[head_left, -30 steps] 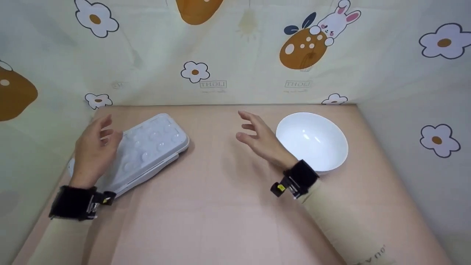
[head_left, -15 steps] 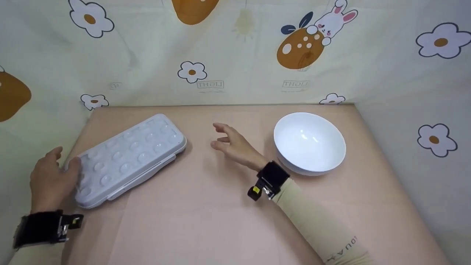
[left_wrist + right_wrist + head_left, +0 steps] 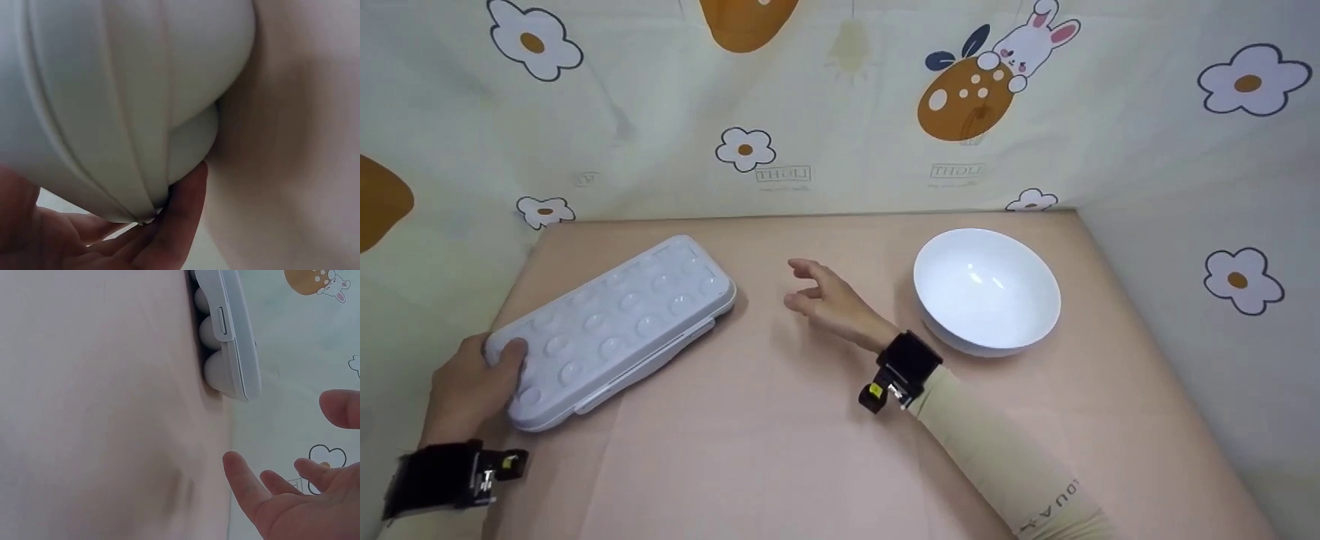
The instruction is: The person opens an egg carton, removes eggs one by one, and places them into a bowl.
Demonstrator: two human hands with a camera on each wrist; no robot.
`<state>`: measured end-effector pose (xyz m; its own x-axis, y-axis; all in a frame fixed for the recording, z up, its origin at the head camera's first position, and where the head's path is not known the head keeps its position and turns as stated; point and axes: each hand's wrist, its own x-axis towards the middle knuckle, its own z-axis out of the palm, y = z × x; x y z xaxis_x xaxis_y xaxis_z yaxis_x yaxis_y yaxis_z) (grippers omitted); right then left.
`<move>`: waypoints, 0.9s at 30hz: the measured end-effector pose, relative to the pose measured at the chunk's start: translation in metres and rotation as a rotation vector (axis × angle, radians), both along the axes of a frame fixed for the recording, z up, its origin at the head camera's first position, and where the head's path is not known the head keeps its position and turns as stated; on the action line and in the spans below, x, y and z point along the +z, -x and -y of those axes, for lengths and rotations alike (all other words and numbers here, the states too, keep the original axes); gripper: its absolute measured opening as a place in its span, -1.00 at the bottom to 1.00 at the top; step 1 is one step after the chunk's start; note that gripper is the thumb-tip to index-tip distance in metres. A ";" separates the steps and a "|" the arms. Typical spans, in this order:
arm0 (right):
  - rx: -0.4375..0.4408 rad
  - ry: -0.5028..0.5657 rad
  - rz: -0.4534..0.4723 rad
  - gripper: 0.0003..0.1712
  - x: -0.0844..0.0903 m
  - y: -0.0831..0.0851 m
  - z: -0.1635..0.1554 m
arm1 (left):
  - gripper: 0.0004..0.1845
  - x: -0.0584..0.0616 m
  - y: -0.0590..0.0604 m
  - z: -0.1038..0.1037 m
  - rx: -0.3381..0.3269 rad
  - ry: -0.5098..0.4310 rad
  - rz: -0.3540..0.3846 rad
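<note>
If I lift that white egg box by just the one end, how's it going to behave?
The egg box looks like stiff moulded plastic, so it probably won't flop. It is long and the left hand grips only its near end, so it may sag or tilt. Its smooth shell could slip.

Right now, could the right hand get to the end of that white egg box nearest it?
Probably yes. The right hand hovers open, and only bare table lies between it and the egg box.

1 egg tray (image 3: 615, 322) w/ approx. 18 domes, 1 white bowl (image 3: 987, 290), 2 hands
</note>
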<state>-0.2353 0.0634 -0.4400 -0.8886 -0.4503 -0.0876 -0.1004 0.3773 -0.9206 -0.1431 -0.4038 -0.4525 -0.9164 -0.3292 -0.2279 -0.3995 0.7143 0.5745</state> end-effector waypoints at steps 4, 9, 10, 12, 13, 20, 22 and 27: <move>0.001 0.017 0.032 -0.18 -0.003 0.001 0.003 | -0.10 0.001 -0.001 0.001 -0.036 -0.001 -0.024; 0.001 0.014 0.050 -0.18 -0.008 0.001 0.009 | -0.11 0.003 -0.002 0.001 -0.038 -0.017 -0.026; 0.001 0.017 0.052 -0.18 -0.008 0.001 0.011 | -0.12 0.003 -0.003 0.001 -0.034 -0.025 -0.023; 0.003 0.022 0.060 -0.18 -0.010 0.002 0.017 | -0.12 0.003 -0.004 0.002 -0.028 -0.033 -0.019; 0.005 0.024 0.062 -0.18 -0.011 0.002 0.020 | -0.12 0.004 -0.005 0.002 -0.025 -0.037 -0.018; 0.058 0.018 0.073 -0.17 -0.019 0.001 0.051 | -0.12 0.004 -0.007 -0.003 -0.014 -0.050 -0.007; 0.073 0.019 0.074 -0.16 -0.020 0.001 0.057 | -0.13 0.004 -0.005 -0.007 -0.032 -0.051 -0.013; 0.028 0.051 0.063 -0.13 -0.024 0.003 0.060 | -0.16 0.003 0.003 -0.019 -0.093 -0.060 -0.061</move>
<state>-0.2384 0.0035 -0.4642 -0.8689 -0.4804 -0.1195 -0.0512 0.3274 -0.9435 -0.1465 -0.3848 -0.4492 -0.9549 -0.2299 -0.1877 -0.2965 0.7103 0.6384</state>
